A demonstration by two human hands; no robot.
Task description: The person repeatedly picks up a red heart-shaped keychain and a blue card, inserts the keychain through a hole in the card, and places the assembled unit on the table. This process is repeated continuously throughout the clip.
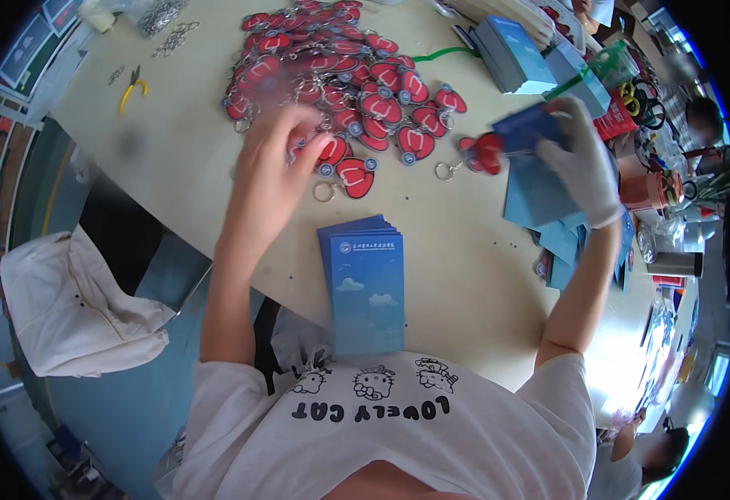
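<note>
My bare left hand (277,162) is over the near edge of a pile of red keychains (377,104). Its thumb and fingers look parted, with red showing between them; motion blurs the fingertips, and I see nothing held. My right hand (582,162), in a white glove, grips a blue card (527,129) at the right side of the table. A red keychain (486,154) hangs at the card's left edge, its metal ring lying toward the left. In front of my chest lies a stack of blue cards with clouds (367,287).
Light blue cards (540,196) lie spread under my right hand. Farther back stand stacks of blue cards (511,54). Yellow-handled pliers (132,90) and loose metal rings (177,39) are at the far left. Scissors (644,104) and jars crowd the right edge. A white garment (82,304) hangs at left.
</note>
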